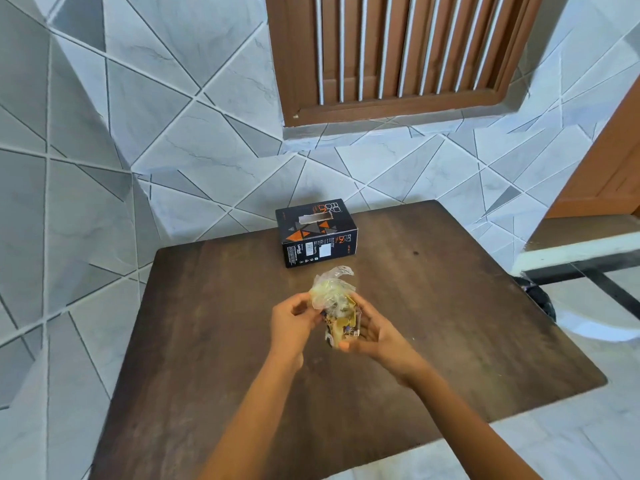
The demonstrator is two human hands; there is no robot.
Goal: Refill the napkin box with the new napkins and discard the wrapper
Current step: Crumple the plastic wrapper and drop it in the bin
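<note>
Crinkled clear plastic, printed in yellow and dark colours, is bunched between a person's two bare hands above the middle of a dark wooden counter (450, 306). This is the wrapper (334, 299), and both hands are squeezing it into a wad: the left hand (292, 322) has its grip closed on the near left side, and the right hand (372, 332) has its grip curled around the lower right side, with a loose twist of film sticking up toward the far edge. No napkins can be seen inside it. Behind the hands, near the far edge by the tiled wall, the black and orange napkin box (317, 232) stands closed with its slot facing up; what fills it cannot be made out. Judging by the slack, crumpled wrapper, the refill looks done, and what remains is throwing the wrapper away. A dark round object (538, 299) on the floor to the right may be a bin.
</note>
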